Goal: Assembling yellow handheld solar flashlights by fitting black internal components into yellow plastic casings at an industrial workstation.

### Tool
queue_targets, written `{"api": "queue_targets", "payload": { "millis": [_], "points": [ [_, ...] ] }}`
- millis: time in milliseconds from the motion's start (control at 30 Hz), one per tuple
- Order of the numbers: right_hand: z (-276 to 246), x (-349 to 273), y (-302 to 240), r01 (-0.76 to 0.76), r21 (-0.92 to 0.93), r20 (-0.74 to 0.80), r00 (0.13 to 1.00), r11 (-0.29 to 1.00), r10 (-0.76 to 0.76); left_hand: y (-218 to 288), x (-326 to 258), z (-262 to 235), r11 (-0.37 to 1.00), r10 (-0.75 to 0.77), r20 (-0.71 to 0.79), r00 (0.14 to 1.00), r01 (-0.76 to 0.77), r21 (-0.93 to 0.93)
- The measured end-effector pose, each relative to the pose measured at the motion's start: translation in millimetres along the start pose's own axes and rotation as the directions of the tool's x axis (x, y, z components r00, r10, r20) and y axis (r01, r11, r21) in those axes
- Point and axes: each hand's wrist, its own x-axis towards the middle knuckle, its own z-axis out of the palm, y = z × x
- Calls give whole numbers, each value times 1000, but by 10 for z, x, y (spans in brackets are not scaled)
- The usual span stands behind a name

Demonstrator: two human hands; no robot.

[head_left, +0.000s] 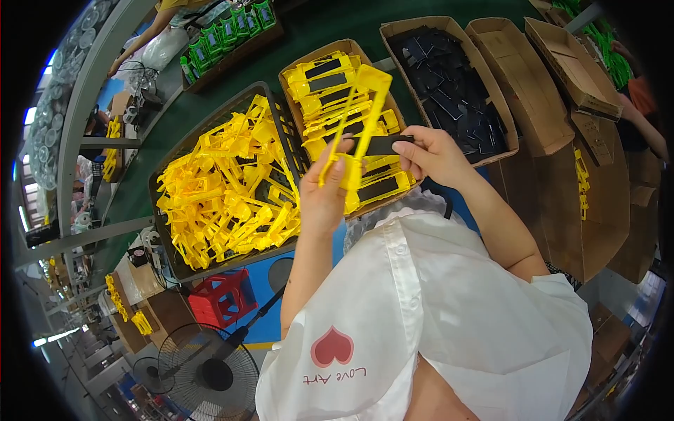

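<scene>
Left hand (321, 193), centre of frame: closed round lower end of a yellow plastic frame (359, 116), thumb up along its edge, frame standing tilted w/ top toward upper centre. Right hand (430, 156), just right of it: thumb & fingertips pinched on a flat black strip (382, 145), strip's free end touching the frame's mid section. Both hands shut on their parts, nothing loose.

Judging from this, strip going onto the frame. To do it well: keep left grip low & firm so frame can't twist; line strip square w/ frame's slot before pressing; push from strip's end, not its middle, to avoid bowing it. Risk: thin frame arms flexing if squeezed too hard.

Outward: directly behind hands, cardboard box of finished yellow pieces w/ black inserts (335, 91). Left of centre, dark crate of bare yellow frames (225, 196), heaped. Upper right, box of loose black strips (449, 84), near right hand. Further right, empty cardboard trays (519, 77). All on green counter (316, 28). Lower left: red stool (221, 298), floor fan (207, 375). Another person's arm at upper-left edge.
</scene>
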Motion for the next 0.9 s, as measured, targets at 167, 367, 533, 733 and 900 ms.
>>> {"api": "queue_targets", "payload": {
  "millis": [167,367,533,733,900],
  "points": [
    [-136,-98,-171,-142,-76,127,980,987,151,282,64,-374,821,-58,-71,996,88,565],
    [37,-15,-221,-218,-276,101,962,936,253,245,58,-417,818,-328,20,944,273,507],
    [125,16,-115,-126,-499,17,988,857,155,183,50,-460,793,-298,-12,954,255,553],
    [199,105,-85,-285,-503,-31,949,816,312,30,41,-484,904,-283,8,959,264,336],
    [185,167,161,-126,-797,-119,992,590,51,-90,-11,-429,893,-276,-64,959,281,351]
  ]
}}
